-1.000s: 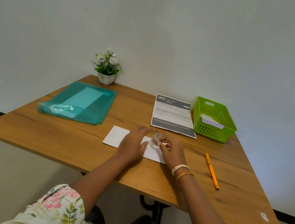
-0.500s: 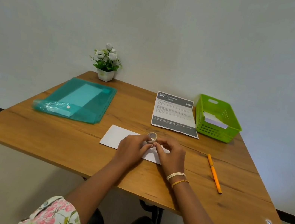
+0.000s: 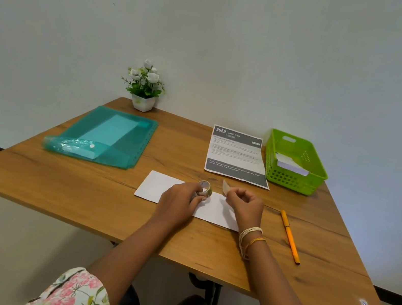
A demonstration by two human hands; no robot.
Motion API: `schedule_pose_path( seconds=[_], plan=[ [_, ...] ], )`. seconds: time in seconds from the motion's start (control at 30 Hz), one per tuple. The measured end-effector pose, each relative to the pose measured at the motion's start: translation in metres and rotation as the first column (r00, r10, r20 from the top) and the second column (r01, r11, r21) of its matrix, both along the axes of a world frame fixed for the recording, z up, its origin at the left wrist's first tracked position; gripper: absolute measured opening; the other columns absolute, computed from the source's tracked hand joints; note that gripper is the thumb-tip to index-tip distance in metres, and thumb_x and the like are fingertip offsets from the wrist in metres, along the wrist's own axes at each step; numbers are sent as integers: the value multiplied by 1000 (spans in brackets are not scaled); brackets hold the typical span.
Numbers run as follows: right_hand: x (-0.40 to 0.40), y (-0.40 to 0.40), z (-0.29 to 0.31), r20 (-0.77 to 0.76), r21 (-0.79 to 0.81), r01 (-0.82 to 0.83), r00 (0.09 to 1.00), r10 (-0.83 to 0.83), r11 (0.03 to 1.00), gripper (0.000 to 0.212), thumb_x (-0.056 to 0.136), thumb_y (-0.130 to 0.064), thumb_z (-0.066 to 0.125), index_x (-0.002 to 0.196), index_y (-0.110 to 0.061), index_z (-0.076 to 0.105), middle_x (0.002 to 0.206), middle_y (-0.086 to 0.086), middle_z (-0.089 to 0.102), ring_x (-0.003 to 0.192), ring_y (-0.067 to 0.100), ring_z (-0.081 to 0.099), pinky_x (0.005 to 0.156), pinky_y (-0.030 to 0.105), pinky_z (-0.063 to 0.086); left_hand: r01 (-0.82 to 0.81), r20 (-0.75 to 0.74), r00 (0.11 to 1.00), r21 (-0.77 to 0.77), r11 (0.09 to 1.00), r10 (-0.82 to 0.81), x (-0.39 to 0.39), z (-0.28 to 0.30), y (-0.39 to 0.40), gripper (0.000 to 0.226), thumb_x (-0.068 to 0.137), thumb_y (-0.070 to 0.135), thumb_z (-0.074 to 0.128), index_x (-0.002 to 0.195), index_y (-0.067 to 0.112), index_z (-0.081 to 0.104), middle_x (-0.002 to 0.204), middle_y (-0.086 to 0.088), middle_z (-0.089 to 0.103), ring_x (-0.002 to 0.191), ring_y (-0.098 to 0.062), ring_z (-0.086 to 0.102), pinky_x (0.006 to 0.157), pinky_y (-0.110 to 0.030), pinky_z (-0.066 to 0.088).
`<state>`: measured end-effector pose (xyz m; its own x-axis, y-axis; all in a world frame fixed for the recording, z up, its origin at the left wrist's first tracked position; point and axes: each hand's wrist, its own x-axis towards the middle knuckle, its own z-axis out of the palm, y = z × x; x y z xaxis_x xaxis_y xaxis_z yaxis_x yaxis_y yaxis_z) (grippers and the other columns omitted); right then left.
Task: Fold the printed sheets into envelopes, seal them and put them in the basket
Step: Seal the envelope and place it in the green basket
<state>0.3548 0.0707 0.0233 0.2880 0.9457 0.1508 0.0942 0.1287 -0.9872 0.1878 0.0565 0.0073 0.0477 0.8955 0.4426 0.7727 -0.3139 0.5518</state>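
We find the left hand gripping a small roll of tape between curled fingers and thumb, the roll held just above the folded white sheet. Just to its right, the right hand pinches a short strip of tape between thumb and forefinger, the strip standing upright and apart from the roll. Both hands hang over the right half of the folded sheet, which lies flat on the wooden table beneath them; whether the wrists touch the paper we cannot tell. The right wrist bears bangles. To the right of the right hand lies an orange pen, well apart from the sheet. Beyond the hands we note a printed sheet lying open and flat, and just beside it, further right, a green basket holding a white folded piece. Beyond and to the left of the left hand lies a teal plastic folder, and past it, against the wall, a small potted plant.
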Motion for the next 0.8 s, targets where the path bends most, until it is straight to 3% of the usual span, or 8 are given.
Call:
schedule_pose_path(
  seconds=[0.1, 0.5, 0.63, 0.73, 0.8],
  plan=[
    [4, 0, -4, -28, -52, -29, 999, 28, 998, 13, 76, -1, 72, 71, -13, 72, 81, 12, 73, 87, 33, 69, 85, 47, 57, -5, 3, 1000, -14, 1000, 5, 2, 1, 1, 25, 91, 28, 63, 114, 18, 64, 110, -1, 68, 96, -14, 60, 73, -19, 43],
    [13, 3, -9, -147, -94, -50, 988, 36, 994, 3, 79, -4, 74, 77, -6, 72, 80, 12, 72, 79, 23, 66, 80, 38, 56, -91, -93, 992, -92, 992, 83, 13, 15, 53, 27, 92, 25, 60, 119, 22, 64, 111, -3, 60, 95, -16, 55, 69, -22, 39],
    [13, 4, -10, -184, -82, -52, 982, 36, 995, 3, 79, -6, 75, 80, -6, 72, 80, 11, 72, 76, 21, 66, 68, 25, 56, -72, -143, 988, -122, 990, 54, 11, 13, 58, 29, 92, 27, 61, 119, 22, 64, 116, -6, 58, 99, -19, 56, 74, -24, 44],
    [14, 4, -11, -189, -67, -55, 981, 41, 996, 3, 79, -5, 75, 81, -6, 73, 81, 12, 73, 76, 20, 66, 70, 27, 56, -61, -124, 990, 29, 998, 64, 13, 6, 51, 33, 86, 25, 67, 118, 20, 64, 128, -7, 56, 114, -23, 53, 88, -31, 50],
    [13, 3, -13, -166, -30, -48, 985, 43, 998, 4, 79, -5, 74, 83, -4, 73, 81, 13, 73, 75, 20, 66, 72, 28, 56, -8, -33, 999, 163, 987, 14, 18, 3, 44, 25, 85, 19, 67, 109, 16, 67, 118, -5, 60, 105, -19, 59, 82, -29, 54]
  ],
)
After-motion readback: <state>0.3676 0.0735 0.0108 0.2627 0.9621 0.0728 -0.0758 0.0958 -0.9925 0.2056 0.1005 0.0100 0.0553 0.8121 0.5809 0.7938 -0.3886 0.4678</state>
